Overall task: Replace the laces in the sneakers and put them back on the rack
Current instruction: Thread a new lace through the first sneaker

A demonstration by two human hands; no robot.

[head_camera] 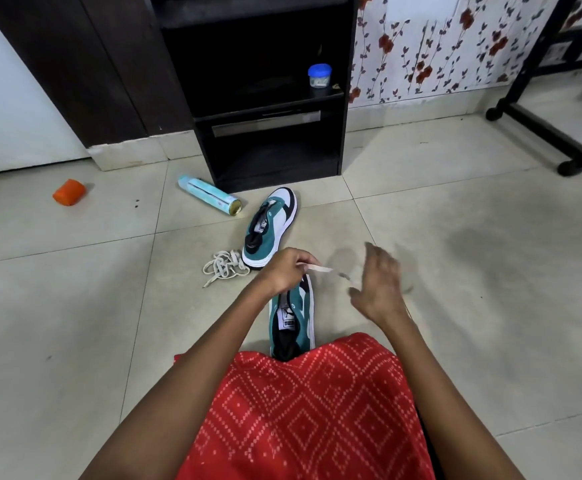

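Observation:
Two teal, white and black sneakers lie on the tiled floor without laces. The near sneaker (293,317) sits just in front of my knees, its toe hidden under my left hand (284,271). That hand pinches one end of a pale lace (320,269) that stretches to the right. My right hand (379,285) is blurred beside the lace's other end, fingers spread and loose. The far sneaker (270,226) lies in front of the black rack (268,98). A loose bundle of white laces (225,266) lies on the floor to its left.
A light blue spray can (210,199) lies on its side by the rack's foot. An orange object (69,192) sits at the left. A small blue-lidded jar (319,76) stands on the rack shelf. A black wheeled stand (542,133) is at the right.

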